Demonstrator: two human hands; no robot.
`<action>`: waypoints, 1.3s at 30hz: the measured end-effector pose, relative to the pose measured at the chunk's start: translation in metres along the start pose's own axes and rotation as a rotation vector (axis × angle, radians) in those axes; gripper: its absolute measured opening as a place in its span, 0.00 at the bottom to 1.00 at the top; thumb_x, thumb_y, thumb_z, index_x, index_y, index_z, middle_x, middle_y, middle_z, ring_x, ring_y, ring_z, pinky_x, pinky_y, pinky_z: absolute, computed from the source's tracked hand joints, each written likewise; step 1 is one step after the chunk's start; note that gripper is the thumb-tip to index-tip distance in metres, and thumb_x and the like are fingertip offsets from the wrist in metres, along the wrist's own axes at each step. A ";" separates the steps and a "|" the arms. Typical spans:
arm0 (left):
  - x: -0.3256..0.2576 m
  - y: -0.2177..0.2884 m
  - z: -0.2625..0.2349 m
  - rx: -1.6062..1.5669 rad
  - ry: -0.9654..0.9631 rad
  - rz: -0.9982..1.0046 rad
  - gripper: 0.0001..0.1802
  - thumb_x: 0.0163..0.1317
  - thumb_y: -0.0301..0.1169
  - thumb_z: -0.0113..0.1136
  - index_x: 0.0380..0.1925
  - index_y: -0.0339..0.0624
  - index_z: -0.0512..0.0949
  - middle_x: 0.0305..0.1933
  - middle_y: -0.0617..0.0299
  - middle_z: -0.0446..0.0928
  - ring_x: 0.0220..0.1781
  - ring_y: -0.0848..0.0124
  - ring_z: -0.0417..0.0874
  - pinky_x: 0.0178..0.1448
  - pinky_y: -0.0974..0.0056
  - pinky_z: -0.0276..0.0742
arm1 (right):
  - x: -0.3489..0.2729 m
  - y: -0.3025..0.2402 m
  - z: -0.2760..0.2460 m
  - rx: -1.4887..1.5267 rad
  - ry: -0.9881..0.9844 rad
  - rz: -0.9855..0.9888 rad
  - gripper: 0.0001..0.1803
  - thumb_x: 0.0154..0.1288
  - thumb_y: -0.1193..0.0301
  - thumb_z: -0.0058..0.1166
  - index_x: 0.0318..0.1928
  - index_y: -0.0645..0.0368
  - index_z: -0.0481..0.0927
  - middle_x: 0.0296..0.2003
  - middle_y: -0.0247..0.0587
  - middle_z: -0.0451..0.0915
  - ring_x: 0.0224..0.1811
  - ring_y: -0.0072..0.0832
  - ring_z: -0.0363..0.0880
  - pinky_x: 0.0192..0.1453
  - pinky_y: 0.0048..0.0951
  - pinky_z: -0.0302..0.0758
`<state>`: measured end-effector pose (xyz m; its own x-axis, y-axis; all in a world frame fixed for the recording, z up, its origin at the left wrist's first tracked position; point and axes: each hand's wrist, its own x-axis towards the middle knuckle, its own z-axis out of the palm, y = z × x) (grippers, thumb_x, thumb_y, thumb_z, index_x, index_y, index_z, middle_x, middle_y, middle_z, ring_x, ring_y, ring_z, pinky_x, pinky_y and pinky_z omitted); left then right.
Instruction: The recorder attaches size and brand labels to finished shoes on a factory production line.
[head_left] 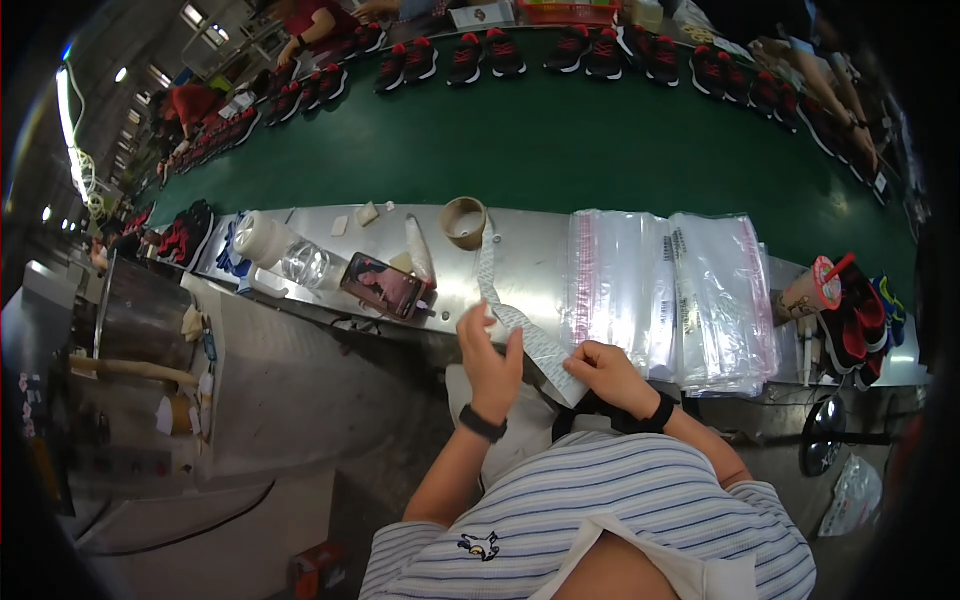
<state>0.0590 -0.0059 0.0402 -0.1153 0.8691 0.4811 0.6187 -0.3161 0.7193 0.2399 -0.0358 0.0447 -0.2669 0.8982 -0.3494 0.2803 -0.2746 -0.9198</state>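
Observation:
A long white strip of printed labels (538, 347) runs from beside a brown cardboard ring (465, 224) on the metal table down toward my body. My right hand (618, 380) is closed, pinching the right edge of the strip near its lower end. To the left of the strip, my left hand (490, 365) is raised with fingers and thumb apart. Its fingertips are close to the strip; whether they touch it I cannot tell. Just right of the strip, flat clear plastic bags (708, 300) lie in overlapping stacks, reaching the table's front edge.
A phone (381, 286) leans at the front edge, near a clear plastic bottle (310, 264). At the right stand a drink cup (808, 292) and red-black shoes (862, 315). Beyond the table, a green conveyor belt (400, 150) carries shoes along its far side, where several people work.

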 end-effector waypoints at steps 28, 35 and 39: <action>-0.011 0.028 0.012 -0.097 -0.471 0.395 0.14 0.57 0.31 0.54 0.40 0.34 0.73 0.44 0.50 0.74 0.47 0.56 0.73 0.50 0.59 0.68 | -0.010 0.009 -0.027 -0.505 0.579 -0.290 0.10 0.54 0.65 0.55 0.29 0.59 0.75 0.26 0.42 0.73 0.28 0.37 0.73 0.31 0.35 0.70; -0.042 0.007 0.033 0.178 -0.771 0.501 0.33 0.55 0.43 0.55 0.55 0.31 0.63 0.58 0.47 0.65 0.61 0.54 0.64 0.60 0.50 0.58 | 0.028 0.056 -0.036 -0.912 0.824 -0.354 0.09 0.50 0.68 0.55 0.25 0.61 0.73 0.28 0.44 0.71 0.34 0.40 0.69 0.36 0.38 0.69; -0.026 0.017 0.038 0.103 -0.815 0.388 0.27 0.57 0.43 0.54 0.51 0.37 0.68 0.50 0.49 0.72 0.54 0.56 0.71 0.60 0.49 0.57 | 0.010 0.058 -0.057 -0.424 0.786 -0.318 0.06 0.55 0.72 0.50 0.27 0.63 0.74 0.27 0.46 0.72 0.33 0.41 0.72 0.37 0.38 0.68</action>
<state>0.1019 -0.0191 0.0210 0.6767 0.7212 0.1482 0.5706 -0.6409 0.5135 0.3061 -0.0233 -0.0020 0.2658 0.9256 0.2694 0.6543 0.0320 -0.7555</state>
